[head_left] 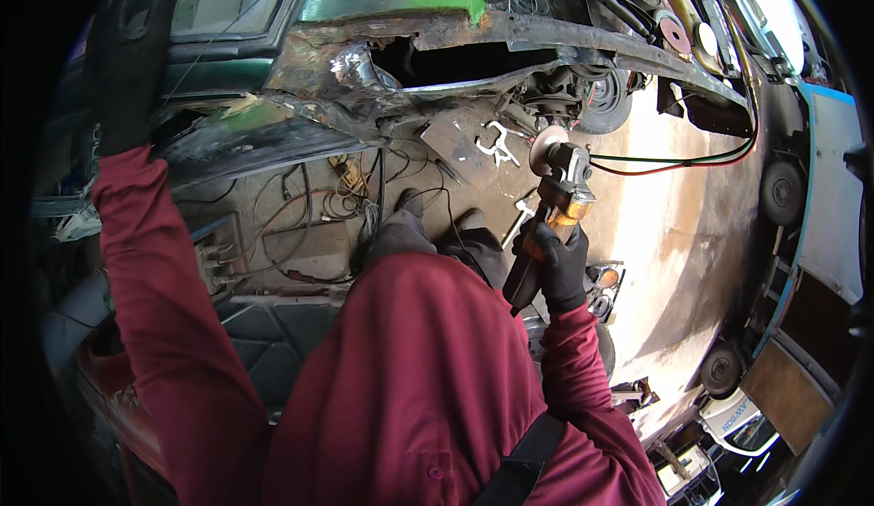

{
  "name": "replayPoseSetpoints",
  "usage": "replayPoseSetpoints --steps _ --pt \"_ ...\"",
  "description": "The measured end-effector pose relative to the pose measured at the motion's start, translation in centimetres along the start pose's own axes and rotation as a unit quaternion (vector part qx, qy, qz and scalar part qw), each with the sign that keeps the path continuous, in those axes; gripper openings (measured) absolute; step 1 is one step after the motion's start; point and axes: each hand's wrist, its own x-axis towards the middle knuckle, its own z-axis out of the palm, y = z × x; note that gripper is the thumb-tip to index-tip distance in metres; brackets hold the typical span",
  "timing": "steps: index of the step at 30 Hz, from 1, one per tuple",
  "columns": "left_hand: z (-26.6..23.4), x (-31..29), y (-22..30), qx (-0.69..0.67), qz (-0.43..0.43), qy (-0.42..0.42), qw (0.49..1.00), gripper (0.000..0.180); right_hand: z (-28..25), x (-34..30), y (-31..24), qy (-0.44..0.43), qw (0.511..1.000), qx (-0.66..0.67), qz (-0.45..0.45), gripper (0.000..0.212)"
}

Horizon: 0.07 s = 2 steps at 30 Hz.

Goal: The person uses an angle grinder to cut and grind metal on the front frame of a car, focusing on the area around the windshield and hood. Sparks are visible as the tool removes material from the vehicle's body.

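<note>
My right hand (566, 267), in a black glove, is closed around the body of a yellow and grey angle grinder (568, 192). Its round disc (548, 150) points forward, near the car's rusty, cut-open body panel (337, 73) but apart from it. My left arm reaches far out to the upper left. There my left hand (132, 82), also gloved in black, rests against the dark green car door (223, 76). Its fingers look stretched out, though the dark edge of the picture partly hides them.
Cables and hoses (341, 201) lie tangled on the floor by my feet. White metal parts (497, 144) lie beneath the panel. Red and green hoses (674, 162) hang from the engine bay at right. A wheeled blue-edged frame (803, 224) stands far right.
</note>
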Motion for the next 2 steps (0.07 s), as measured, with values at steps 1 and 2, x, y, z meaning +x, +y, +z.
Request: replayPoseSetpoints --steps 1,2 --pt "-0.34 -0.30 0.76 -0.047 -0.020 0.008 0.999 0.051 -0.52 0.15 0.47 0.010 1.000 0.000 0.000 0.031" --pt "-0.50 -0.61 1.71 -0.094 -0.040 0.015 0.995 0.051 -1.09 0.38 1.01 0.020 1.000 0.001 0.000 0.032"
